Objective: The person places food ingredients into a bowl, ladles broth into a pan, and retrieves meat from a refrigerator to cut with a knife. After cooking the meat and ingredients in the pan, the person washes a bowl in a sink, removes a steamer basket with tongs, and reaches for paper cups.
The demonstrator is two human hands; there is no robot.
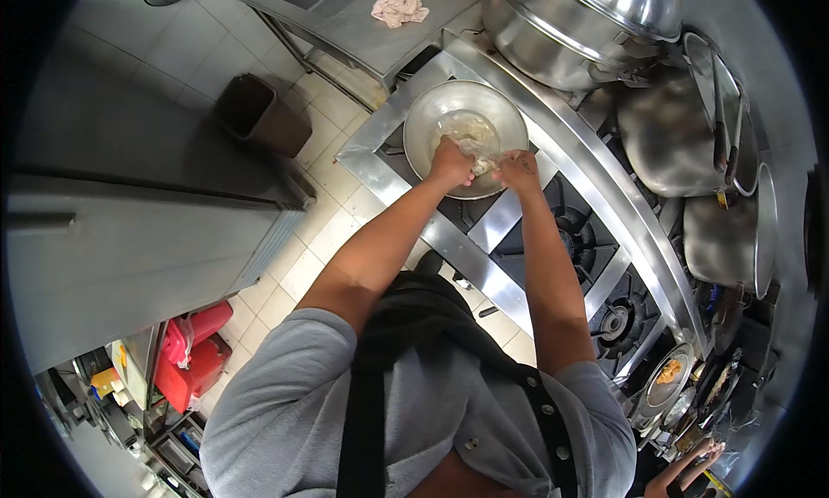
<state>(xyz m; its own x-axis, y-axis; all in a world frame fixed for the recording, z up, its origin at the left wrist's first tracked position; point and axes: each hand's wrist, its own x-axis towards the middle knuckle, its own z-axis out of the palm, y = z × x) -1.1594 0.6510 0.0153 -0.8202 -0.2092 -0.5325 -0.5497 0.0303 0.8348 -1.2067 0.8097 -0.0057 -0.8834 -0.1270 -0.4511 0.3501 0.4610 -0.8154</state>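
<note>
Steel forms the whole stove (367, 157), and its far left corner carries the work. Past its back rail stands a big lidded pot (540, 44), set aside, we suppose, so that the front remains free for the arms. Near that corner, over a dark burner opening, we see a wide metal bowl (420, 144); its place directly under both hands probably lets it receive whatever drips. Something clear and shiny lies on its bottom, and we cannot tell if it is liquid or plastic. Our left hand (449, 163) grasps a pale, soft piece (482, 164) above the bowl's near edge. Our right hand (520, 168) pinches its other end, so the piece seems kept steady between them.
</note>
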